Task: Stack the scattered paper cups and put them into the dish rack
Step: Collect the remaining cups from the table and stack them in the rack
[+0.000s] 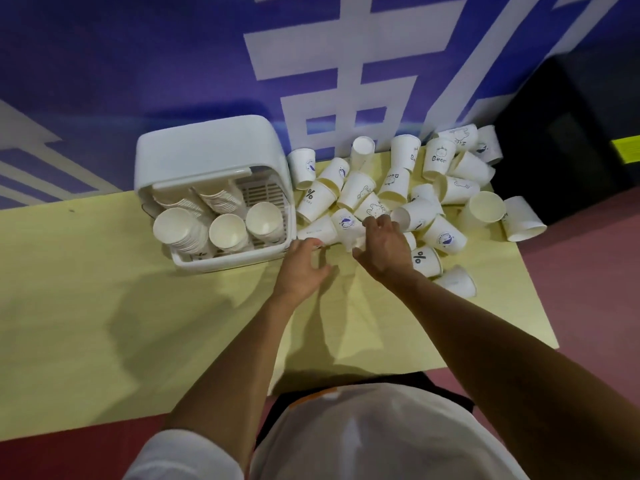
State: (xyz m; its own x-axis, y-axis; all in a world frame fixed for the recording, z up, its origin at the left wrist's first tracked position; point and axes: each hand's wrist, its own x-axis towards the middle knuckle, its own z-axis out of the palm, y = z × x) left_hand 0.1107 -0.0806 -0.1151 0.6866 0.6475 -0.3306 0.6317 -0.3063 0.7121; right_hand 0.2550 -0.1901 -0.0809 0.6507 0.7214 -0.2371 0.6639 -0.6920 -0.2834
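With stacks already in the rack (221, 263), both hands reach the cups (398, 188) heaped on the table (104, 306); right hand (384, 247) grips one, left hand (304, 268) open, nesting likely next.

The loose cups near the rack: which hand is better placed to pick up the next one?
Right. The right hand already reaches into the pile of cups, its fingers at a cup there. The left hand is open beside the rack, at the pile's edge, so it may better steady or receive.
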